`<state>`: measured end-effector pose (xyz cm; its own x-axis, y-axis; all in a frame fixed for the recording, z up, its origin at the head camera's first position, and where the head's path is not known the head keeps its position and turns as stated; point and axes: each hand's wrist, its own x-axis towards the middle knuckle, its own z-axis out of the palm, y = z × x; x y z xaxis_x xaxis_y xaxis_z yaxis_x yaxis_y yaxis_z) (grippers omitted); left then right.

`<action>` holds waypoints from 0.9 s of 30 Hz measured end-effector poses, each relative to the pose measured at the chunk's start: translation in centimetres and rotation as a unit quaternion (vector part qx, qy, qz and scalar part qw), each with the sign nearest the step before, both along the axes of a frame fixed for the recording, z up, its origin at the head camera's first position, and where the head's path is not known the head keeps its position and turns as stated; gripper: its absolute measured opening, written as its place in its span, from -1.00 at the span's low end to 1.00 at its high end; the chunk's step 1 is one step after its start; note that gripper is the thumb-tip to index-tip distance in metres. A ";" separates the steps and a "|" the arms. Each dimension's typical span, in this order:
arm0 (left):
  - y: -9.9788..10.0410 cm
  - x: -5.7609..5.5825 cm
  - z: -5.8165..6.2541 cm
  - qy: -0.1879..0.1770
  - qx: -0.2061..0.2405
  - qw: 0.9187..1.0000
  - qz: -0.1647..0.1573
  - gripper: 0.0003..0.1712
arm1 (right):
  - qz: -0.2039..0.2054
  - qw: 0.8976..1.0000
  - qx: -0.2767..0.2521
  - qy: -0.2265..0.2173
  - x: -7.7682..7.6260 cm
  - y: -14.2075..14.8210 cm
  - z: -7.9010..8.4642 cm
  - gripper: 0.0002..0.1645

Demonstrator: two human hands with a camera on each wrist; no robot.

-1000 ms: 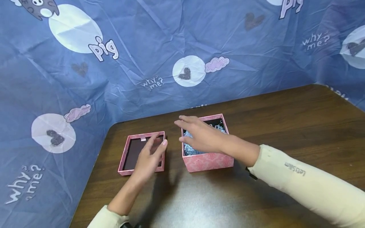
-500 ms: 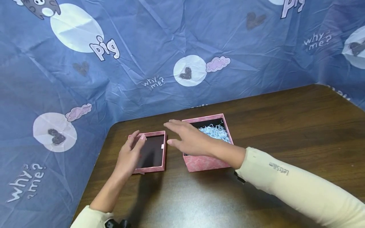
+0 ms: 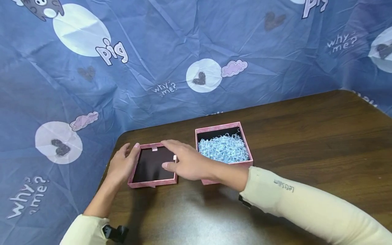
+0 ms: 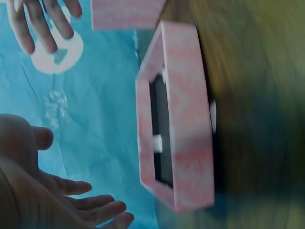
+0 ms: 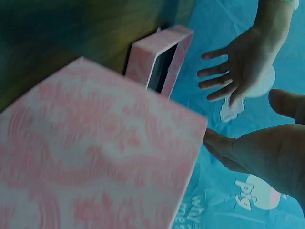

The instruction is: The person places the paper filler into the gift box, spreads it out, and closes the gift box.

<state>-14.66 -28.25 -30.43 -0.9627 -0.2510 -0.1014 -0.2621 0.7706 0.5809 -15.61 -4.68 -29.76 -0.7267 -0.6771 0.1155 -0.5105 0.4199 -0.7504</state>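
A shallow pink box lid [image 3: 153, 184] lies on the table with its dark inside facing up and small white tabs at its inner edges. My left hand [image 3: 120, 167] hovers at the lid's left side, its thumb overlapping the rim in the head view. Over the lid's right edge is my right hand [image 3: 191, 162], thumb and fingers spread apart. The left wrist view shows the left hand [image 4: 33, 186] with relaxed fingers and a gap before the lid [image 4: 190, 119]. To the right stands the deeper pink box [image 5: 95, 152], filled with blue shredded paper [image 3: 225, 148].
Both boxes rest on a brown wooden table [image 3: 306, 143]. A blue printed cloth [image 3: 147, 41] hangs behind the table and along its left side. Each wrist wears a black device, such as the left wrist's camera mount [image 3: 115, 233].
Both hands have moved left. The right hand has come from above the box to the lid's right edge, uncovering the blue paper; the left has moved from over the lid to its left side.
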 end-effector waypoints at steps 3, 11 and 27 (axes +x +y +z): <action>-1.2 -0.4 -0.4 -0.025 -0.042 0.999 -0.003 -0.02 | -0.009 1.000 0.000 -0.028 0.6 -1.0 -0.4 -0.19; -3.8 -1.0 -1.1 -0.090 -0.112 0.989 -0.036 0.03 | -0.029 0.996 0.027 -0.076 2.0 -3.7 -2.7 -0.09; -3.6 -1.4 -2.0 -0.124 -0.090 0.988 -0.015 -0.13 | -0.191 0.962 -0.022 -0.191 1.5 -5.3 -5.5 0.06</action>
<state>-16.03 -31.82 -32.42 -0.9206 -0.2592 -0.2919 -0.3557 0.8650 0.3538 -14.11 -9.94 -35.22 -0.9171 -0.3521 -0.1870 -0.0080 0.4852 -0.8744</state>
